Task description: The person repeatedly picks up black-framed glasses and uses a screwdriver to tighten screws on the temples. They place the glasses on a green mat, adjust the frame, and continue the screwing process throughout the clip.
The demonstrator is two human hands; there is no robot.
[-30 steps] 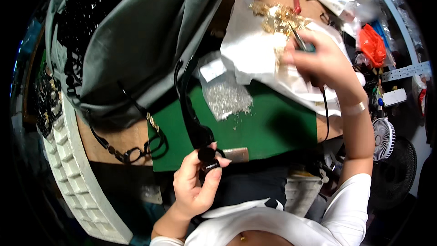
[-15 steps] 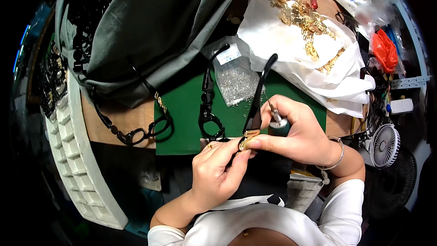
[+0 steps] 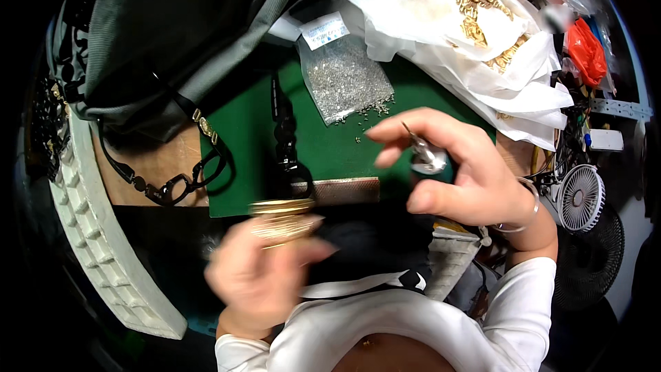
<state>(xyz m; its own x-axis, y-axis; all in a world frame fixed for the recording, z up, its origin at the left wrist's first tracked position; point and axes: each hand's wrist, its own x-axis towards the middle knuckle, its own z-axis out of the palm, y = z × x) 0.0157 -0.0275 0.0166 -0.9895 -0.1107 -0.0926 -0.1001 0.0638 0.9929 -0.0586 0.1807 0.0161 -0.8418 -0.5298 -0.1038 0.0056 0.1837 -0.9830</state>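
My left hand [image 3: 255, 275], smeared by motion, is closed on a black eyeglass frame with a gold ornament [image 3: 282, 217]. The gold part blurs into stripes above my fingers, and the frame's dark arm is barely readable. My right hand [image 3: 475, 169] holds a screwdriver-like tool [image 3: 430, 162] with a green handle, metal collar and thin tip. The tool rests in the palm, while thumb and index finger stand apart. Between the hands and the bag lies another black eyeglass frame [image 3: 285, 131] on the green mat [image 3: 237, 196], partly hidden by the blur.
A clear bag of small shiny pieces [image 3: 344, 76] spills some onto the mat. Gold ornaments [image 3: 471, 24] lie on white paper [image 3: 413, 34]. Left are a black frame with gold trim [image 3: 172, 189], a grey-green cloth [image 3: 179, 41] and a pale compartmented tray [image 3: 113, 255]. A small fan [image 3: 580, 196] stands right.
My left hand has moved left with the eyeglass frame, away from my right hand. My right thumb has come off the gold ornament. The view has shifted slightly.
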